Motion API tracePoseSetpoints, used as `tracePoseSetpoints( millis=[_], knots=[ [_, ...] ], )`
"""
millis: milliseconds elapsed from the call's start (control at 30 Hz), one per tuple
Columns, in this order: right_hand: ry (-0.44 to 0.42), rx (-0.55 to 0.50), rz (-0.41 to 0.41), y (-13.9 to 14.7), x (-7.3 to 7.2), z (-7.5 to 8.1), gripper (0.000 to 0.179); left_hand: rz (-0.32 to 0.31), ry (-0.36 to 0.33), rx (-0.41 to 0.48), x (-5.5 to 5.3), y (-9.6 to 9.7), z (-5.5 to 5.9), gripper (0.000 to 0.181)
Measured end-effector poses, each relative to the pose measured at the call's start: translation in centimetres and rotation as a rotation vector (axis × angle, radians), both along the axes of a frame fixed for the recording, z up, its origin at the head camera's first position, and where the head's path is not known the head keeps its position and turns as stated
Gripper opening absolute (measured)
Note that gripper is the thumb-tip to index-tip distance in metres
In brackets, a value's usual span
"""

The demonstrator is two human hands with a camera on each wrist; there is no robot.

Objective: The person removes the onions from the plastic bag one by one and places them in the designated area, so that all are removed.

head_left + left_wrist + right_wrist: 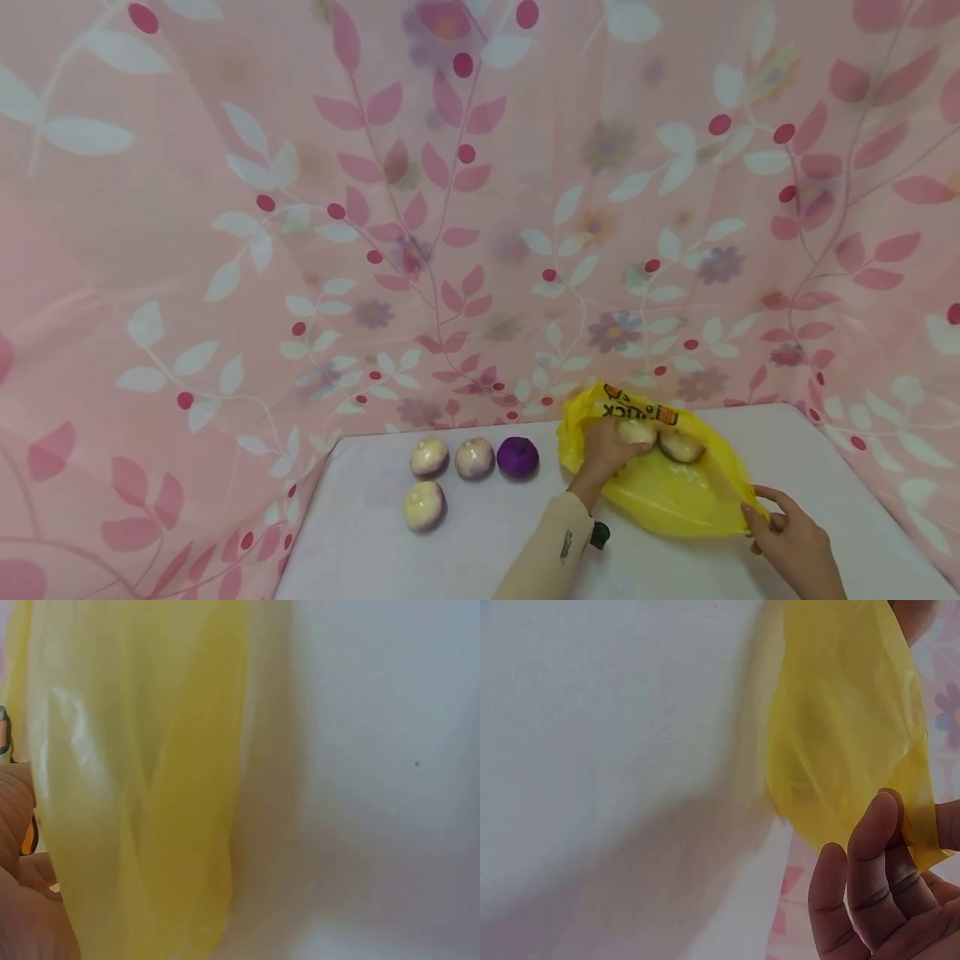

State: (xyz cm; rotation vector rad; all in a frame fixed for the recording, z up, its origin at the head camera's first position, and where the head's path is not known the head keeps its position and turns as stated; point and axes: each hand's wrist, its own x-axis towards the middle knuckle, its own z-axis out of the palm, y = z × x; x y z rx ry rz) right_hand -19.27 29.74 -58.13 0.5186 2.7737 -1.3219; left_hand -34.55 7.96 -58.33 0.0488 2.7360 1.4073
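A yellow plastic bag (675, 500) with dark printing lies on its side, its mouth spread toward me. My left hand (609, 450) reaches into the mouth and grips a pale turnip (636, 433); part of its fingers is hidden. Beside it in the bag lies another turnip (681, 446). At the bag's right end, my right hand (797, 542) pinches the rim between thumb and fingers. The right wrist view shows this yellow film (840, 720) held by curled fingers (874, 877). In the left wrist view, bag film partly covers the left hand (26, 900).
Left of the bag, pale turnips (429, 457) and a deep purple one (517, 457) form a row, with another pale turnip (424, 506) in front. They sit on a white-covered table (360, 558). A pink floral curtain (480, 250) hangs behind its back edge.
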Motion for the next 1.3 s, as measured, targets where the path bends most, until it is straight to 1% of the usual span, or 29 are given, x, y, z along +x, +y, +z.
tracePoseSetpoints(
  millis=[133,233,300,400,500,533,700,767,833,967,1033,1067,1167,1300],
  knots=[
    [-0.029,-0.004,-0.002,0.0,0.0,-0.2,0.067,-0.004,0.052,-0.093,-0.1,0.5,-1.0,0.055],
    [-0.031,-0.008,-0.003,0.0,-0.1,-0.3,0.067,-0.009,0.097,-0.160,-0.1,0.8,-1.6,0.057],
    [-0.022,-0.007,-0.001,0.0,-0.1,-0.4,0.066,-0.006,0.116,-0.174,-0.1,0.9,-1.8,0.058],
    [-0.009,0.000,0.004,0.0,0.0,-0.5,0.067,0.002,0.098,-0.164,0.1,1.1,-2.0,0.060],
    [-0.011,0.016,0.011,0.1,0.3,-0.5,0.067,-0.005,0.056,-0.123,0.4,1.3,-1.9,0.063],
    [-0.009,0.018,0.014,0.1,0.3,-0.5,0.067,-0.006,0.044,-0.125,0.5,1.3,-1.9,0.064],
    [0.010,0.033,0.022,0.0,0.4,-0.4,0.067,-0.002,0.060,-0.100,0.4,1.3,-2.0,0.063],
    [0.012,0.037,0.014,0.0,0.3,-0.4,0.066,0.000,0.074,-0.101,0.3,1.4,-2.2,0.060],
    [0.005,0.032,0.002,0.0,0.2,-0.4,0.065,0.004,0.086,-0.121,0.2,1.6,-2.4,0.056],
    [-0.003,0.021,-0.002,-0.1,0.2,-0.6,0.065,0.026,0.105,-0.218,-0.1,2.2,-2.7,0.051],
    [0.003,0.027,0.008,-0.1,0.2,-0.6,0.065,0.038,0.098,-0.238,-0.2,2.4,-2.8,0.051],
    [0.010,0.033,0.014,-0.1,0.1,-0.6,0.065,0.040,0.095,-0.242,-0.3,2.5,-2.8,0.052],
    [0.020,0.039,0.023,0.1,0.0,-0.6,0.066,0.042,0.078,-0.212,-0.5,2.8,-2.7,0.054],
    [0.006,0.027,0.020,0.3,-0.2,-0.6,0.069,0.036,0.065,-0.182,-0.7,2.9,-2.8,0.052]
  ],
)
